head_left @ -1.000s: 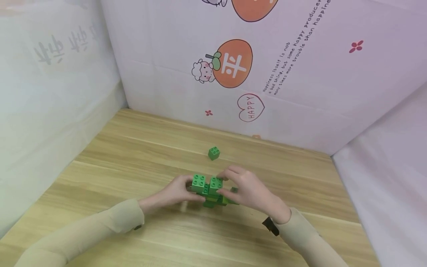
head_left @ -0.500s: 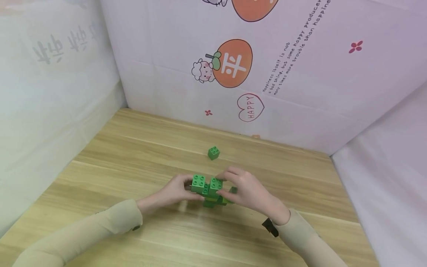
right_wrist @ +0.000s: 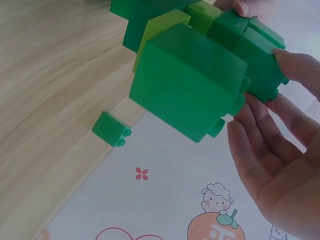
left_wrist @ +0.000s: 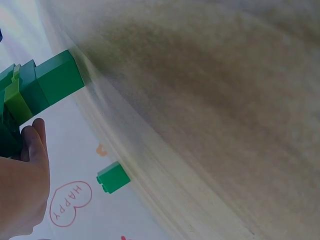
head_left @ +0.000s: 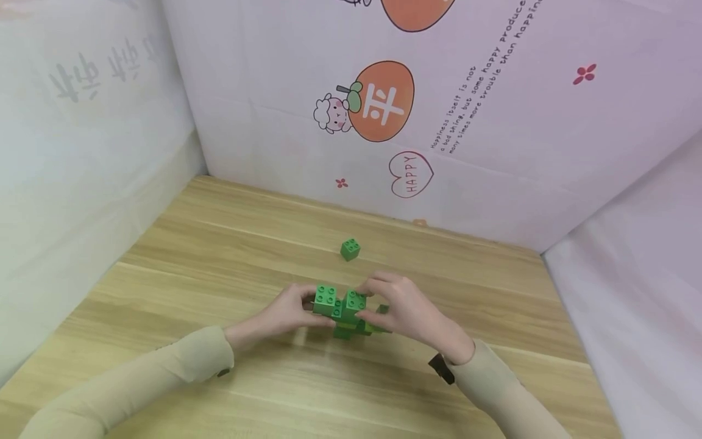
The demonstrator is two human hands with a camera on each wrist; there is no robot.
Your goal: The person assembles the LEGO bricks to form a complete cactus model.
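Note:
Both hands hold one assembly of toy building blocks (head_left: 351, 314), dark green with some lighter green pieces, at the middle of the head view. My left hand (head_left: 287, 311) grips its left side, thumb along the near face and fingers behind. With thumb and fingertips, my right hand (head_left: 408, 311) pinches the upper right studded block (head_left: 355, 300). In the right wrist view, a large green block (right_wrist: 187, 80) juts toward the camera and the right fingers (right_wrist: 290, 120) lie at the block beyond it. The assembly's lower part is partly hidden by the hands.
A loose green block (head_left: 350, 249) stands studs up on the wooden table (head_left: 247, 244), beyond the hands. White printed cloth walls (head_left: 274, 122) close off the back and both sides.
The hands keep their holds on the block assembly, and it stays in nearly the same place. The whole head view has shifted slightly.

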